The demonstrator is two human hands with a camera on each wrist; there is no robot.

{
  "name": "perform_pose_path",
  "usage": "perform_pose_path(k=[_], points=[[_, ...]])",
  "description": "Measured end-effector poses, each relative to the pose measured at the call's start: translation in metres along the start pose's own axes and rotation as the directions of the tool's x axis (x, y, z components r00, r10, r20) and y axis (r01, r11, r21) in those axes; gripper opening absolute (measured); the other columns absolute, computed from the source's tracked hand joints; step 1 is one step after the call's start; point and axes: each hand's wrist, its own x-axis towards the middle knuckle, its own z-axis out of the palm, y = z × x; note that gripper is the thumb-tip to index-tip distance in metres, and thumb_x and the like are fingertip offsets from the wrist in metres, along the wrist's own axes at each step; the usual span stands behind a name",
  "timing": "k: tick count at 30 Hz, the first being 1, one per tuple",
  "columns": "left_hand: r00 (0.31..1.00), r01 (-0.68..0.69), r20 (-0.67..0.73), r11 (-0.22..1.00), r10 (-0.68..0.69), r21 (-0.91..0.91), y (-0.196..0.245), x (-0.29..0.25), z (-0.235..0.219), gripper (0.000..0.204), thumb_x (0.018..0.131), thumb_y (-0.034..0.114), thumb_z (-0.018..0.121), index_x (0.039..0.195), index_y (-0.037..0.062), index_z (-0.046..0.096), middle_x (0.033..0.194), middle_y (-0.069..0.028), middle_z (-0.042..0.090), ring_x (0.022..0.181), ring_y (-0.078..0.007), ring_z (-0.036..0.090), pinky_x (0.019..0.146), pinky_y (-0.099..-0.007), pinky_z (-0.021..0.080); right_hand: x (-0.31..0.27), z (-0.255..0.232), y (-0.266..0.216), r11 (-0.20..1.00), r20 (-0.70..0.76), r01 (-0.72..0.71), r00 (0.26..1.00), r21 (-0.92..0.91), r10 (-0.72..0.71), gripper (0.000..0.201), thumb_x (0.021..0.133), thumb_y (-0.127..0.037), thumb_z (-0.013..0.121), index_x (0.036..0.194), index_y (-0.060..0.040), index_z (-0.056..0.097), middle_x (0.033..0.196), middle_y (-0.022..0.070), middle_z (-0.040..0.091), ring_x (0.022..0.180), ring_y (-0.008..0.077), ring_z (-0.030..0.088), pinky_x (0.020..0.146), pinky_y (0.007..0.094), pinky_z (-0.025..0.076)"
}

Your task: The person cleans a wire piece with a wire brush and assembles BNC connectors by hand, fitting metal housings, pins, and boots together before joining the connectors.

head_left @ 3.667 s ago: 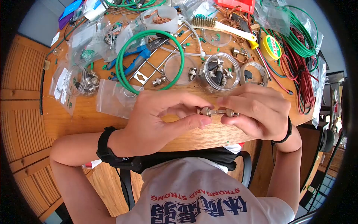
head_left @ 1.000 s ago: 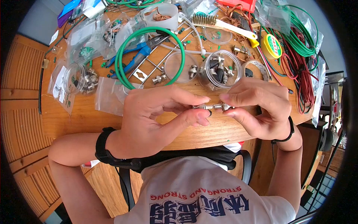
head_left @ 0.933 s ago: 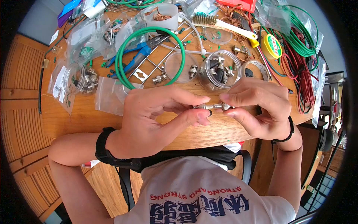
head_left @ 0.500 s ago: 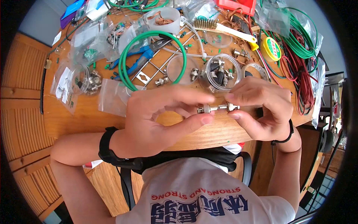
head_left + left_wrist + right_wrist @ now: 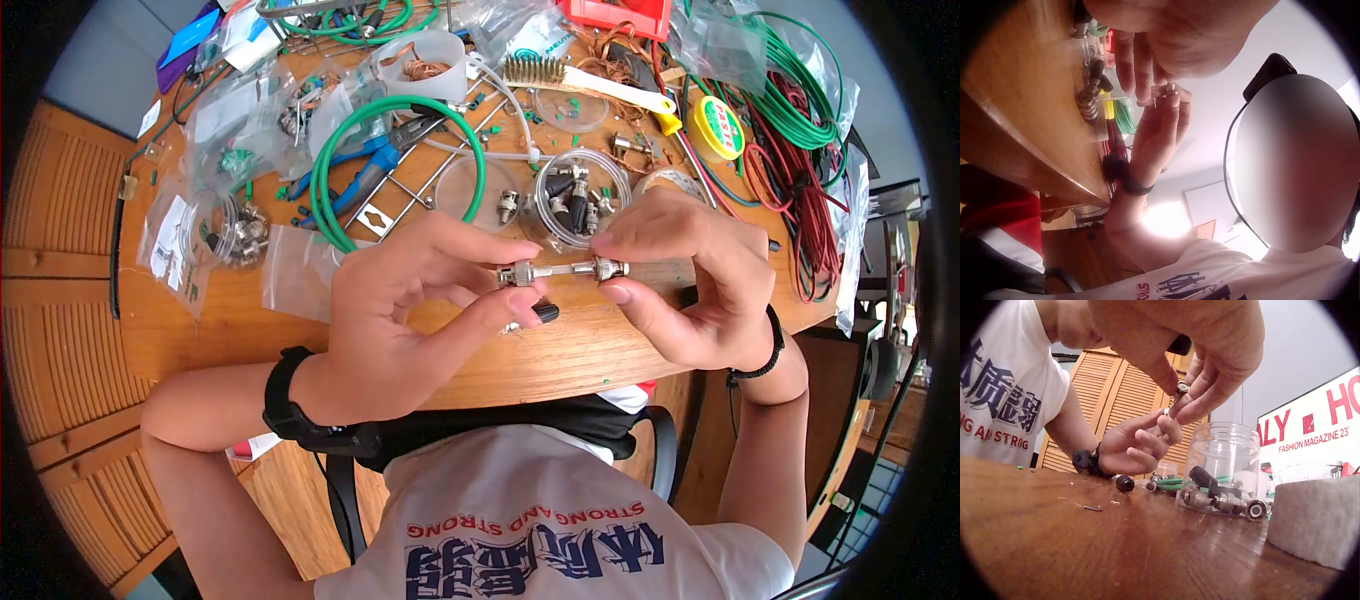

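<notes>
My left hand [image 5: 400, 300] pinches a silver BNC connector [image 5: 519, 273] between thumb and fingers, its thin stem pointing right. My right hand [image 5: 700, 270] pinches a second BNC connector [image 5: 608, 268] the same way, with its narrow barrel pointing left. The two stand in line, stem end right at barrel end, held above the front of the table. Below the left fingertips, a black-ended piece [image 5: 545, 314] with a silver part lies on the wood. In the right wrist view, the right hand's connector [image 5: 1182, 387] shows its round open end.
Just beyond the hands stands a clear jar [image 5: 583, 200] of connectors, beside a tape roll [image 5: 675, 182]. Green cable loops [image 5: 477, 180], blue-handled pliers [image 5: 372, 175], a wire brush [image 5: 590, 80], a paste tub [image 5: 716, 128] and red cable [image 5: 805, 220] crowd the back.
Since half a second ago, the left forefinger has come down onto its connector. More of the stem shows between the hands, and the black-ended piece below is more visible. The head view has shifted slightly.
</notes>
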Motion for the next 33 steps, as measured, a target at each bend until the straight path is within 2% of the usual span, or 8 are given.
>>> perform_pose_path(k=[2,4,7,16,23,25,33], points=[[1.0,0.014,-0.007,1.0,-0.014,0.0,0.0008,-0.0004,0.0005,0.029,0.098,-0.012,0.064,0.125,-0.0042,0.057,0.108,-0.0184,0.072,0.092,-0.0268,0.078,0.073,-0.0297,0.062,-0.0002,0.0,-0.0004,1.0,0.002,0.012,1.0,-0.005,-0.012,0.018,0.086,0.001,0.08,0.101,0.0074,0.071,0.093,0.016,0.076,0.077,0.0257,0.073,0.07,0.0329,0.058],[0.999,0.022,-0.04,1.0,-0.023,-0.004,0.0014,-0.0008,0.0018,0.028,0.098,-0.01,0.064,0.124,-0.0032,0.056,0.104,-0.0161,0.071,0.087,-0.0246,0.077,0.07,-0.0281,0.06,-0.0018,0.0009,-0.0037,0.996,-0.043,-0.081,0.996,0.029,0.082,0.019,0.085,0.003,0.079,0.102,0.0066,0.072,0.093,0.0147,0.076,0.074,0.022,0.072,0.069,0.0305,0.057],[0.997,0.032,-0.067,0.999,-0.034,-0.028,0.0019,-0.0001,0.0026,0.026,0.099,-0.008,0.064,0.123,-0.0026,0.056,0.103,-0.0146,0.069,0.084,-0.0237,0.077,0.067,-0.0273,0.059,-0.0019,0.0004,-0.0012,0.997,-0.064,-0.071,0.995,0.042,0.074,0.02,0.084,0.003,0.078,0.104,0.0055,0.073,0.092,0.0133,0.075,0.072,0.019,0.07,0.067,0.0287,0.056],[0.992,0.068,-0.102,0.997,-0.072,-0.041,0.0031,-0.0014,0.0037,0.025,0.1,-0.004,0.063,0.123,-0.001,0.055,0.105,-0.0156,0.069,0.083,-0.0237,0.077,0.06,-0.0263,0.059,-0.0026,0.0008,-0.001,0.995,-0.055,-0.098,0.994,0.018,0.099,0.022,0.085,0.003,0.078,0.106,0.0047,0.073,0.089,0.012,0.075,0.073,0.018,0.072,0.067,0.0277,0.057],[0.992,0.084,-0.089,0.996,-0.086,-0.026,0.0034,-0.0001,0.0028,0.027,0.1,-0.004,0.063,0.125,-0.0007,0.054,0.11,-0.018,0.072,0.085,-0.0245,0.078,0.061,-0.0265,0.06,-0.0015,0.001,-0.0035,0.995,-0.039,-0.101,0.994,0.028,0.102,0.021,0.086,0.002,0.078,0.106,0.0042,0.073,0.089,0.0115,0.074,0.073,0.0177,0.073,0.067,0.0274,0.057],[0.999,0.021,-0.037,1.0,-0.021,0.003,-0.0003,0.0005,0.0003,0.029,0.098,-0.006,0.065,0.125,-0.0001,0.054,0.108,-0.0166,0.072,0.083,-0.0229,0.077,0.061,-0.0255,0.059,-0.0012,0.0004,-0.0036,0.996,-0.024,-0.091,0.996,0.02,0.091,0.021,0.086,0.001,0.079,0.106,0.0047,0.073,0.089,0.0116,0.074,0.073,0.0181,0.072,0.067,0.0277,0.056],[0.998,0.02,-0.057,1.0,-0.019,0.014,0.0023,-0.0005,0.0007,0.03,0.096,-0.008,0.066,0.123,0.0003,0.056,0.104,-0.0145,0.069,0.077,-0.0201,0.075,0.058,-0.0237,0.055,-0.0007,0.0002,-0.0038,0.997,-0.047,-0.065,0.997,0.034,0.066,0.021,0.085,0.003,0.079,0.105,0.006,0.072,0.091,0.0121,0.075,0.072,0.0192,0.071,0.067,0.0292,0.056]])
